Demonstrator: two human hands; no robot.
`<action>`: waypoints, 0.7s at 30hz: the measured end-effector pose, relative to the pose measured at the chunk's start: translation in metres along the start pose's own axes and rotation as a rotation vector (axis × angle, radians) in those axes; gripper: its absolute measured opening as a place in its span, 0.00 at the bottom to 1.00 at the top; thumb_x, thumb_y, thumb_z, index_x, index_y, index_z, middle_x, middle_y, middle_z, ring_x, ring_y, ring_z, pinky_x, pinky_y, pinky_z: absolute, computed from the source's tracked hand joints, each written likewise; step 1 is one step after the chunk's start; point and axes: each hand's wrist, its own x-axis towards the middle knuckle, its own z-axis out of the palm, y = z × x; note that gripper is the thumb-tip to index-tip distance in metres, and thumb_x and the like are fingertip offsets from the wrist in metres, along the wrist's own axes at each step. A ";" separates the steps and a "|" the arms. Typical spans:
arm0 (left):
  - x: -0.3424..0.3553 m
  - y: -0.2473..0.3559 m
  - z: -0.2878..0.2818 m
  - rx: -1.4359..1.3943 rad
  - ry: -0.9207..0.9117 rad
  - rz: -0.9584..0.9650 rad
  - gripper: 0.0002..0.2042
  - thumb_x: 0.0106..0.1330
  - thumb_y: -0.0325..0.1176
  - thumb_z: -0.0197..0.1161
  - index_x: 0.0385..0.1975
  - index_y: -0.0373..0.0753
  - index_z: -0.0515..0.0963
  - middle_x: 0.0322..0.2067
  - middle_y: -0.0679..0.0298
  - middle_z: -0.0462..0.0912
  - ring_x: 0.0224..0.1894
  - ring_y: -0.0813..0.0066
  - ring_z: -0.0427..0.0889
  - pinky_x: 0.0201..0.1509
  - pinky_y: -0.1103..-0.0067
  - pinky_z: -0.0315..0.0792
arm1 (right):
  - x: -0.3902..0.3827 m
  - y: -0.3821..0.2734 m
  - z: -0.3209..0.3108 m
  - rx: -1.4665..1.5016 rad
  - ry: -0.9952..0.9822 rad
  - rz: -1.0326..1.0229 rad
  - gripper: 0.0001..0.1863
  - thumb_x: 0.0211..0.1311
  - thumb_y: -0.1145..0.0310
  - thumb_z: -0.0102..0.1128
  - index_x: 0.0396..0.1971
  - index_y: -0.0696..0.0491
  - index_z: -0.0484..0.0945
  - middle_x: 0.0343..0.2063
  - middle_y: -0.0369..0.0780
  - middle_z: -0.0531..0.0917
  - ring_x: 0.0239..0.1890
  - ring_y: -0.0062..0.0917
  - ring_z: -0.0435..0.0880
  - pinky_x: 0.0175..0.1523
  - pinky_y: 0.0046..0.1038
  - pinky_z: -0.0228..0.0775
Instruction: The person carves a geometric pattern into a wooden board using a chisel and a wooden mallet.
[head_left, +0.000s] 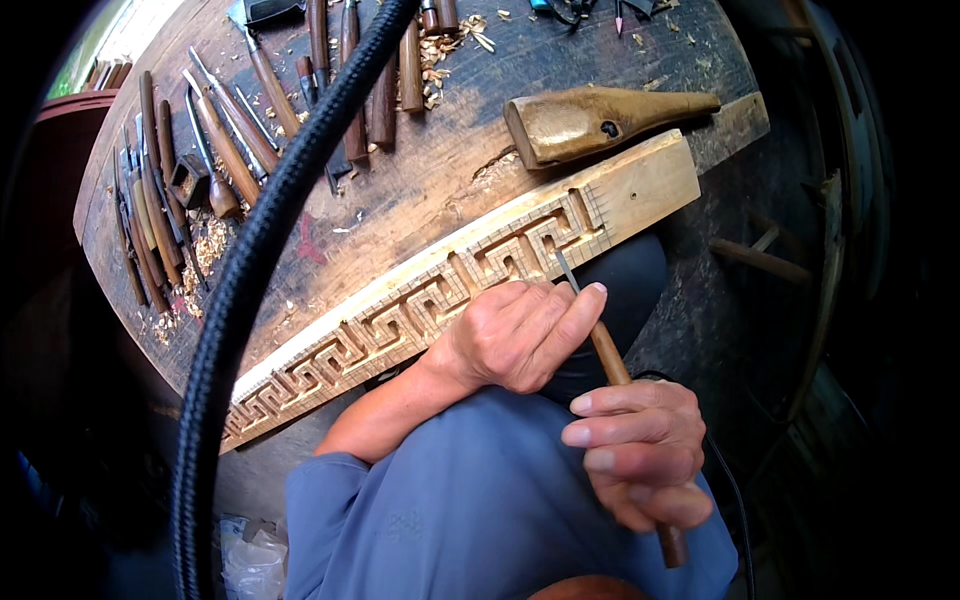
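A long wooden board [655, 178], carved with a stepped key pattern and pencil grid lines, lies slantwise along the bench's near edge. My left hand [515, 335] rests against the board's near side, its fingers closed round the metal shaft of a carving chisel [608, 355]. The blade tip touches the carved pattern toward the board's right part. Lower down, my right hand [645, 450] grips the chisel's brown wooden handle, whose butt end pokes out below the palm. Just beyond the board lies a wooden mallet [570, 120] with a dark hole in its side.
Several chisels and gouges [225, 140] lie across the far left of the worn wooden bench [400, 190], among wood shavings [205, 250]. A thick black braided cable [240, 280] crosses the view at left. A clear plastic bag [255, 565] sits at lower left.
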 end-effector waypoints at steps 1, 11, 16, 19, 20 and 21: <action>0.000 0.000 0.001 -0.022 -0.004 0.010 0.17 0.69 0.25 0.73 0.54 0.24 0.85 0.29 0.59 0.86 0.30 0.70 0.89 0.32 0.78 0.79 | -0.002 0.000 0.004 0.009 0.065 0.000 0.16 0.89 0.56 0.57 0.44 0.52 0.67 0.37 0.48 0.89 0.35 0.39 0.97 0.36 0.44 0.96; 0.002 0.005 0.001 0.141 -0.110 -0.059 0.15 0.70 0.28 0.76 0.52 0.27 0.86 0.29 0.61 0.87 0.26 0.72 0.86 0.29 0.77 0.76 | -0.001 0.012 -0.013 0.234 0.092 0.115 0.30 0.90 0.43 0.52 0.29 0.52 0.70 0.23 0.42 0.88 0.14 0.23 0.83 0.19 0.23 0.73; 0.003 0.002 0.011 0.171 -0.064 -0.035 0.13 0.71 0.29 0.76 0.50 0.29 0.87 0.26 0.64 0.83 0.23 0.76 0.82 0.26 0.78 0.71 | 0.002 0.017 -0.013 0.310 0.197 0.155 0.36 0.89 0.37 0.46 0.23 0.50 0.67 0.16 0.38 0.82 0.09 0.19 0.74 0.16 0.21 0.64; 0.004 0.003 0.011 0.187 -0.076 -0.051 0.12 0.71 0.28 0.75 0.49 0.29 0.87 0.25 0.65 0.81 0.23 0.77 0.80 0.26 0.78 0.69 | -0.003 0.020 -0.009 0.279 0.272 0.127 0.36 0.90 0.37 0.45 0.23 0.50 0.66 0.15 0.37 0.80 0.09 0.19 0.73 0.16 0.21 0.64; 0.004 0.003 0.012 0.194 -0.082 -0.057 0.11 0.71 0.28 0.75 0.49 0.30 0.87 0.25 0.66 0.81 0.22 0.77 0.79 0.25 0.78 0.69 | -0.004 0.020 -0.008 0.277 0.274 0.127 0.36 0.90 0.37 0.44 0.23 0.49 0.66 0.15 0.37 0.80 0.09 0.19 0.73 0.16 0.22 0.64; 0.004 0.002 0.013 0.201 -0.074 -0.053 0.11 0.71 0.28 0.75 0.49 0.30 0.87 0.25 0.66 0.80 0.22 0.77 0.79 0.25 0.78 0.69 | -0.005 0.020 -0.008 0.274 0.277 0.126 0.36 0.90 0.37 0.44 0.23 0.49 0.65 0.15 0.36 0.79 0.09 0.19 0.73 0.16 0.22 0.64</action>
